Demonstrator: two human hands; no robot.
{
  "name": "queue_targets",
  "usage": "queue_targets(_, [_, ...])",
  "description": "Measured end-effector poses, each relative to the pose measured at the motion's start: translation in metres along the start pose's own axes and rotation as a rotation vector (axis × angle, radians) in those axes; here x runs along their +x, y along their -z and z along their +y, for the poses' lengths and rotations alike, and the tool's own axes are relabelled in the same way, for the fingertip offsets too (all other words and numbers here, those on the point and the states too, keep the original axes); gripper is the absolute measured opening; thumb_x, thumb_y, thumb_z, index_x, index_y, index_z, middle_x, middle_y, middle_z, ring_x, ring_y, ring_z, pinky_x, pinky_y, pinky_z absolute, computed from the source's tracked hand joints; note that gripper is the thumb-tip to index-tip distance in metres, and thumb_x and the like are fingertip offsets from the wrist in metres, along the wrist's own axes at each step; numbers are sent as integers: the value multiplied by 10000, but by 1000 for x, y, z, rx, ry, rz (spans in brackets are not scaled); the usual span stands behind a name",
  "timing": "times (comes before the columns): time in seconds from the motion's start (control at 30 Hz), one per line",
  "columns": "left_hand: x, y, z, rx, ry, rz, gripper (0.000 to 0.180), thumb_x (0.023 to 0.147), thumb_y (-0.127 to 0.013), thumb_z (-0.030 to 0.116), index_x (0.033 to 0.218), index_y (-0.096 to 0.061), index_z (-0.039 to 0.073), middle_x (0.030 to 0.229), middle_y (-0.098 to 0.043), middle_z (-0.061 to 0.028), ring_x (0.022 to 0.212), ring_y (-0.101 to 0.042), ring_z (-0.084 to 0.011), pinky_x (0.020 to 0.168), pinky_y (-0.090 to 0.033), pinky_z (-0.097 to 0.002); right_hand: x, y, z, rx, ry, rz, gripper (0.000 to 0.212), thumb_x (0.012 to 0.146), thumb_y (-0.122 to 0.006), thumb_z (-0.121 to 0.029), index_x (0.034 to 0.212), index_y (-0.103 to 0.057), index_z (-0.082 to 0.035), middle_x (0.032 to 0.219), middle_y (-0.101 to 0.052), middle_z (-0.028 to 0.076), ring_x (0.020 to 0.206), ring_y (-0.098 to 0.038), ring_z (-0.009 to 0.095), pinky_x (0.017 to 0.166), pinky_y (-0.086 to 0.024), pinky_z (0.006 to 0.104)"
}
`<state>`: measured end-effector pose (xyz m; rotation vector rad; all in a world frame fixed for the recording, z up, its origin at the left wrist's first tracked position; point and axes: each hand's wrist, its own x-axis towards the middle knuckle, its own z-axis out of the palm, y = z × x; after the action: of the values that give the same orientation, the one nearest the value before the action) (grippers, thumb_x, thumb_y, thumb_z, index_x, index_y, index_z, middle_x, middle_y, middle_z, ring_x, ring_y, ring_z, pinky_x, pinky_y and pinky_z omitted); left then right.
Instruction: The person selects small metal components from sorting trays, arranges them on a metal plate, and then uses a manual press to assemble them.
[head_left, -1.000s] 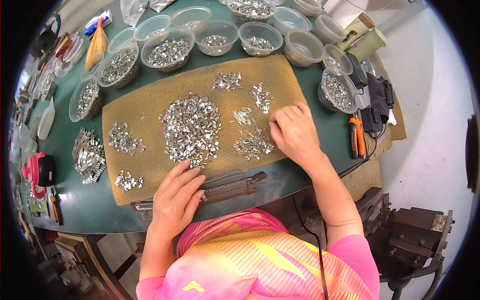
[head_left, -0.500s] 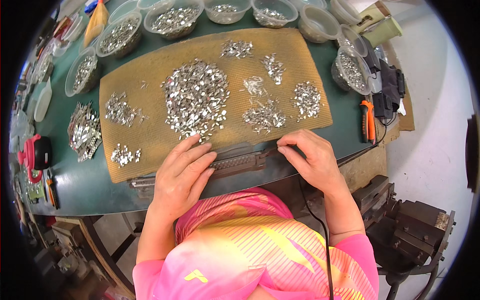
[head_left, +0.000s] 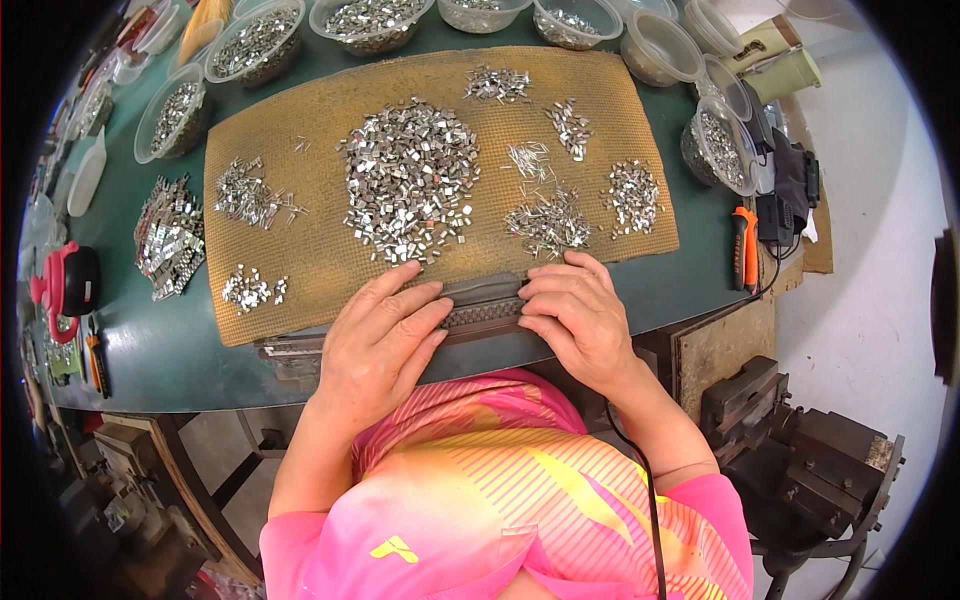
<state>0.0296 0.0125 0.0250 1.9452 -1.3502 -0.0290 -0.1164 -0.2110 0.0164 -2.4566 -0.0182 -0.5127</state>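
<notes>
A long dark metal strip holder (head_left: pixel 485 316) with a patterned row along it lies at the front edge of the mat. My left hand (head_left: pixel 385 328) lies over its left part, fingers stretched and slightly apart, nothing seen in them. Across its right part my right hand (head_left: pixel 582 318) is bent, thumb at the near side and fingers at the far side, gripping it. Just beyond my left fingertips spreads a large pile of small shiny metal pieces (head_left: pixel 410 180). A smaller heap of thin metal pieces (head_left: pixel 550 222) sits beyond my right hand. Both palms' undersides are hidden.
Smaller metal heaps dot the brown ribbed mat (head_left: pixel 300 130). Plastic bowls of metal parts (head_left: pixel 255 45) line the far side. Orange-handled pliers (head_left: pixel 745 250) lie right; a pink-and-black object (head_left: pixel 68 290) and another tool (head_left: pixel 97 360) lie left. A dark machine (head_left: pixel 810 450) stands at lower right.
My right hand has moved left along the strip holder, from a pinch at its right end to a grip nearer its middle. The view has shifted slightly; my left hand stays about in place.
</notes>
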Motion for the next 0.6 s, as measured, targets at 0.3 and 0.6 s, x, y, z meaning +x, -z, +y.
queue_targets(0.3, [-2, -4, -2, 3, -6, 29, 302, 806, -792, 41, 1102, -734, 32, 1139, -730, -120, 1184, -663, -361, 971, -546, -458, 2, 8, 4, 54, -10, -68, 132, 814, -813, -111, 922, -737, -95, 1019, -755, 42, 1001, -703, 227, 1052, -447, 490])
queue_targets(0.6, [-1, -3, -4, 14, 11, 24, 311, 799, -794, 42, 1103, -731, 28, 1127, -727, -128, 1171, -667, -364, 953, -558, -452, 6, 7, -3, -24, 12, -60, 136, 805, -813, -97, 926, -751, -87, 1034, -757, 51, 1001, -711, 229, 1051, -467, 484])
